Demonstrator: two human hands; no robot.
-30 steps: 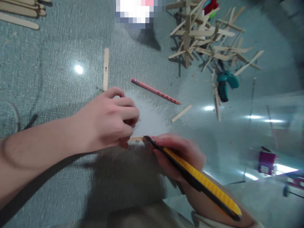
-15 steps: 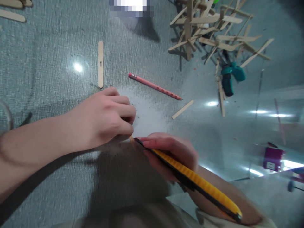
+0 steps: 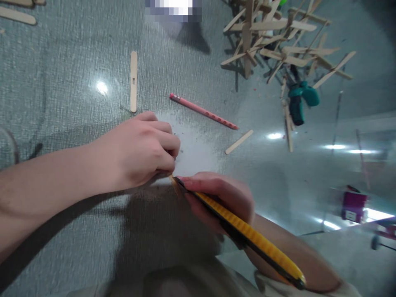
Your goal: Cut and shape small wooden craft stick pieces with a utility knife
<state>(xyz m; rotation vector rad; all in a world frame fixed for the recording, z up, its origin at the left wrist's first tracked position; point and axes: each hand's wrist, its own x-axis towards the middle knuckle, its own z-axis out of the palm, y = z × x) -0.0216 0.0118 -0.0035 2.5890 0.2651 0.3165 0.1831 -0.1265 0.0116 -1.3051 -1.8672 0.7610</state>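
Observation:
My right hand (image 3: 222,198) is closed around a yellow and black utility knife (image 3: 247,227), its blade end pointing up and left. The knife's tip meets the end of a thin wooden stick (image 3: 171,177) that pokes out from under my left hand (image 3: 148,148). Curled fingers of that left hand pinch the stick against the table; most of it is hidden beneath them. Just above the left knuckles lies a craft stick (image 3: 133,82) with a small rectangular slot at its middle.
A pink pencil (image 3: 204,111) and a short stick piece (image 3: 239,142) lie beyond my hands on the grey textured table (image 3: 77,247). Craft-stick constructions (image 3: 278,41) stand at the upper right, near a teal-handled tool (image 3: 297,101). More sticks (image 3: 18,15) lie at upper left.
The rear end of the knife has swung slightly left and its tip has shifted a little up. Both hands otherwise keep their hold; the view has shifted slightly.

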